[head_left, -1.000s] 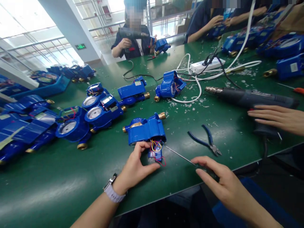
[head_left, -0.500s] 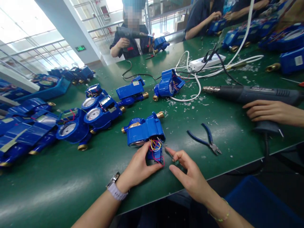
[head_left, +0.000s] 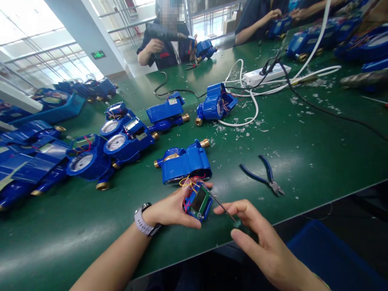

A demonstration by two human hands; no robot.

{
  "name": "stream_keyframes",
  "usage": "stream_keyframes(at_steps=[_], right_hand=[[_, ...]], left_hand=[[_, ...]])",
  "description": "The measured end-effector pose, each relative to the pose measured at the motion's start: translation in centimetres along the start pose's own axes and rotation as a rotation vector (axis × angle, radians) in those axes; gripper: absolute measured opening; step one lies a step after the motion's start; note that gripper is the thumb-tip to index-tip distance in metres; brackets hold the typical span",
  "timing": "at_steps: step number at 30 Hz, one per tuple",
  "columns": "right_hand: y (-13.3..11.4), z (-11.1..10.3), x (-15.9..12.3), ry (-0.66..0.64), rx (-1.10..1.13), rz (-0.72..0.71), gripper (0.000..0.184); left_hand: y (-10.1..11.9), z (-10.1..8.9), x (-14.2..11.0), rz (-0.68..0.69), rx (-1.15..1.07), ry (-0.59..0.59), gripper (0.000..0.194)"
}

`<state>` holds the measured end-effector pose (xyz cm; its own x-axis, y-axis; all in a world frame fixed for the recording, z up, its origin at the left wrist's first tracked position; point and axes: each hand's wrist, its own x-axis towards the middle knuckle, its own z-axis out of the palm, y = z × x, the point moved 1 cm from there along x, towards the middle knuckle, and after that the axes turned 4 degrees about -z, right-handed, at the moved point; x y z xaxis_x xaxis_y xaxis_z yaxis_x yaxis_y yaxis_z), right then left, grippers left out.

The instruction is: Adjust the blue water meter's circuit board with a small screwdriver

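Note:
My left hand [head_left: 171, 210] is closed around a small blue display module [head_left: 200, 202], its dark screen and green circuit board facing up. Yellow, red and white wires [head_left: 189, 182] run from it to a blue water meter [head_left: 186, 163] lying just beyond on the bench. In my right hand [head_left: 260, 234] is a thin screwdriver [head_left: 222, 207] with a green handle, mostly hidden by the fingers. Its tip reaches the upper edge of the module; whether it touches, I cannot tell.
Diagonal cutters [head_left: 269, 178] lie right of the meter on the green bench [head_left: 230, 157]. More water meters [head_left: 87, 161] crowd the left. A white power strip [head_left: 266, 74] and cords stretch behind. A blurred heat gun nozzle [head_left: 363, 80] shows at right. A co-worker [head_left: 166, 48] works opposite.
My left hand has turned the module so its screen faces up and drawn it slightly nearer. The screwdriver hand shifted right and nearer. The heat gun at right was lifted away with the co-worker's hand.

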<state>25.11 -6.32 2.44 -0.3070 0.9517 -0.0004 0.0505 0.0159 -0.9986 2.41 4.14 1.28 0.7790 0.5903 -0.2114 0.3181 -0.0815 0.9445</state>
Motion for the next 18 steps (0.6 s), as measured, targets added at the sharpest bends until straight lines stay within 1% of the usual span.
stream_keyframes(at_steps=[3, 5, 8, 11, 14, 16, 18], right_hand=[[-0.7, -1.2, -0.9, -0.029, -0.212, -0.012, 0.021], [-1.3, -1.8, -1.4, -0.048, -0.351, -0.040, 0.021], [-2.2, -2.3, -1.7, -0.022, -0.521, -0.172, 0.028], [-2.6, -2.2, -1.7, -0.012, -0.586, -0.310, 0.038], [-2.9, -1.9, -1.4, -0.023, -0.614, -0.364, 0.040], [-3.0, -1.9, -1.2, -0.012, -0.648, -0.389, 0.038], [-3.0, -1.8, -1.0, -0.027, -0.696, -0.407, 0.037]], left_hand=[[-0.5, 0.0, 0.4, 0.060, 0.066, 0.004, 0.086], [-1.0, 0.1, 0.5, 0.098, 0.087, -0.002, 0.091], [-1.5, 0.1, 0.5, 0.137, 0.051, -0.033, 0.095], [-1.6, 0.0, 0.6, 0.182, 0.109, -0.023, 0.092], [-1.8, 0.2, 0.5, 0.249, 0.229, -0.033, 0.095], [-1.9, 0.4, 0.5, 0.292, 0.278, -0.033, 0.099], [-2.1, 0.5, 0.4, 0.308, 0.310, -0.022, 0.100]])
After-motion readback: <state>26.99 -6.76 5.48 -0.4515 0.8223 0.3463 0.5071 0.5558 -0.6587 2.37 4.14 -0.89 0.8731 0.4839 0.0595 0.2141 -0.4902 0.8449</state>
